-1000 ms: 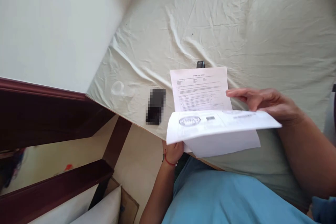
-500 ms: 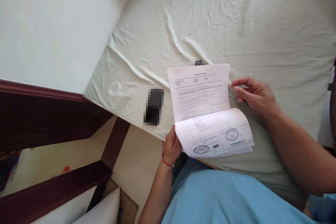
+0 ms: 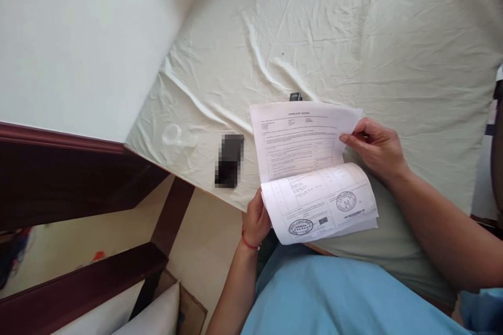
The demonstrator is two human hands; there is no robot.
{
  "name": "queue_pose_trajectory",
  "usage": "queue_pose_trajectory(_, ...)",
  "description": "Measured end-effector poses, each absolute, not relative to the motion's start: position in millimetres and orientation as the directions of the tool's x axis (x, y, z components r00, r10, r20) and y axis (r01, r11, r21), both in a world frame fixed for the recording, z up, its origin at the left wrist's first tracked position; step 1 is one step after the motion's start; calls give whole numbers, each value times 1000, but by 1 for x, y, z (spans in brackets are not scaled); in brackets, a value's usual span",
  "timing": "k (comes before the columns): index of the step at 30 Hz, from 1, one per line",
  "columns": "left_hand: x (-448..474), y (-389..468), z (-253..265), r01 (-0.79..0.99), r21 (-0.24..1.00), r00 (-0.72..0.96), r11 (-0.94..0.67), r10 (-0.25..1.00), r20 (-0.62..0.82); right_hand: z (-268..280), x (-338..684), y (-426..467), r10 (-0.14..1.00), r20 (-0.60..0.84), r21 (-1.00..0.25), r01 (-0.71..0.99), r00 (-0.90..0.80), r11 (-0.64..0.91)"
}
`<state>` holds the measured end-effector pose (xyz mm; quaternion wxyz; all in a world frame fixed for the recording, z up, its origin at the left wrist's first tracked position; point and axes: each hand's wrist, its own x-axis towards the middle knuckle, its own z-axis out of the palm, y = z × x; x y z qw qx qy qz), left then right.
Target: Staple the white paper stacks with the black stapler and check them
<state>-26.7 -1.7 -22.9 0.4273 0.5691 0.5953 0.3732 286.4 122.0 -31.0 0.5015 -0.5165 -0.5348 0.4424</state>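
A few printed paper sheets [image 3: 296, 136] are in front of me, the upper page headed "Overleaf Notes". The lower part is a page [image 3: 322, 204] curled over toward me, with two round ink stamps and printed lines. My left hand [image 3: 257, 220], a red string at its wrist, is closed on the sheets' lower left edge, its fingers partly behind the paper. At the upper right edge, my right hand [image 3: 369, 144] pinches the sheet between thumb and fingers. Just past the top edge, a small black object [image 3: 295, 97] shows, mostly hidden by the paper.
A blurred-out dark phone-like object [image 3: 230, 161] and a clear ring-shaped item [image 3: 173, 135] lie to the left on the pale wrinkled cloth [image 3: 334, 36]. A white wall [image 3: 78, 36] borders the far left. Dark red wooden framing [image 3: 78, 183] stands at the lower left.
My right hand, apart from the paper before, has moved left and taken hold of the right edge. The upper sheet's right corner is now pulled out to the right. My left hand keeps its grip.
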Motion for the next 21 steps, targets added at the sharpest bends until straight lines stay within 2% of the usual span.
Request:
queue_pose_trajectory(4,-26,-1,-22,384,922,7,56,998,-63,-30,285,120,982,159,-966,219,100,134)
queue_pose_trajectory(9,-25,0,-21,381,920,-13,89,996,-91,-30,283,119,989,72,-993,100,128,60)
queue_pose_trajectory(13,-26,0,-21,384,917,-25,105,994,-104,-29,284,119,974,120,-988,119,190,99)
queue_pose_trajectory(15,-27,0,-21,371,923,-31,104,995,-99,-27,287,120,972,164,-982,118,166,146)
queue_pose_trajectory(17,-27,0,-22,368,924,-43,99,995,-90,-25,292,120,975,194,-981,26,109,192)
queue_pose_trajectory(21,-28,-1,-24,382,920,-44,83,996,-72,-19,305,120,991,131,-983,-131,-35,125)
